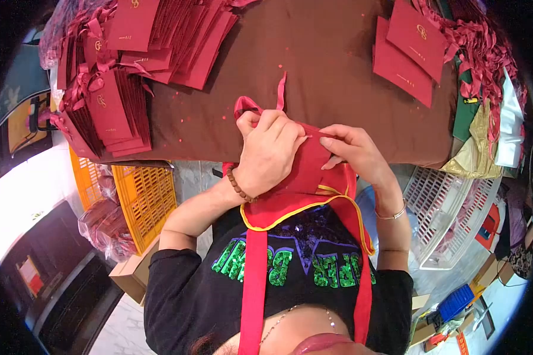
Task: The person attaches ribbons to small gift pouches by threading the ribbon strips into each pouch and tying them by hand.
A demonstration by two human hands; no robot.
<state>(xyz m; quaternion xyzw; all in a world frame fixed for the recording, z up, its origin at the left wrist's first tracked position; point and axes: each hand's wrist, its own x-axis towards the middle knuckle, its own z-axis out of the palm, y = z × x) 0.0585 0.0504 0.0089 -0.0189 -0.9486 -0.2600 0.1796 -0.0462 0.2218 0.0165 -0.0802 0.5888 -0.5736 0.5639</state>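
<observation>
My left hand [269, 148], with a beaded bracelet at the wrist, is closed at the near edge of the table. Its curled fingers grip the top left of a flat, dark red paper gift bag [312, 155]. A red ribbon [281, 93] sticks up beyond these knuckles, with a loop beside it. My right hand [352, 151], wearing a bangle, pinches the bag's upper right edge between thumb and fingers. The bag hangs in front of my red apron [278, 208] with yellow trim. Fingers hide part of the ribbon.
Stacks of similar red bags [115, 112] with gold lettering lie on the brown-covered table [314, 41] at left. Two more bags [408, 50] lie at right, beside a heap of red ribbons [482, 50]. An orange crate [145, 204] and a white crate [441, 207] stand below.
</observation>
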